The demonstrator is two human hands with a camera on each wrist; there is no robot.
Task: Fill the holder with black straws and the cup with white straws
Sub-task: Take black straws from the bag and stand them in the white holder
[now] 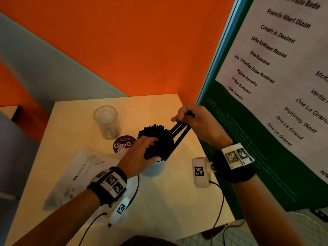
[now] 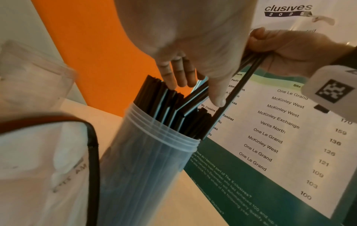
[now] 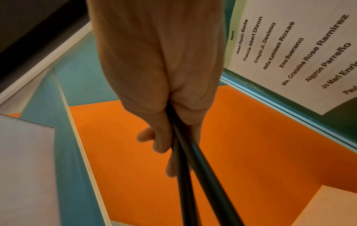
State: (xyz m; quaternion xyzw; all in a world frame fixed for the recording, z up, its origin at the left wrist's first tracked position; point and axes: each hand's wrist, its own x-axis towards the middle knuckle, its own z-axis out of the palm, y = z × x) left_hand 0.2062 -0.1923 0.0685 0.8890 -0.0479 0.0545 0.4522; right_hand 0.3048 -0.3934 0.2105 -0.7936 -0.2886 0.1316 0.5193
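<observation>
A tall translucent holder point(image 2: 152, 165) stands mid-table, packed with black straws point(image 1: 153, 130). My left hand point(image 1: 153, 150) grips the top of that bunch, fingers point(image 2: 179, 73) behind it and the thumb in front. My right hand point(image 1: 182, 118) is raised to the right of the holder and grips a few more black straws point(image 1: 174, 137), which slant down so that their lower ends reach the holder's mouth. The right wrist view shows these held straws point(image 3: 193, 168) running out of my fist point(image 3: 170, 122). A clear, empty cup point(image 1: 106, 121) stands to the holder's left. No white straws show.
A round purple "ClayG" disc point(image 1: 123, 143) lies between cup and holder. A printed plastic bag point(image 1: 83, 174) lies at the front left. A tall poster board point(image 1: 266, 121) stands hard against the table's right edge, and an orange wall point(image 1: 133, 50) rises behind. Black cables trail off my wrists.
</observation>
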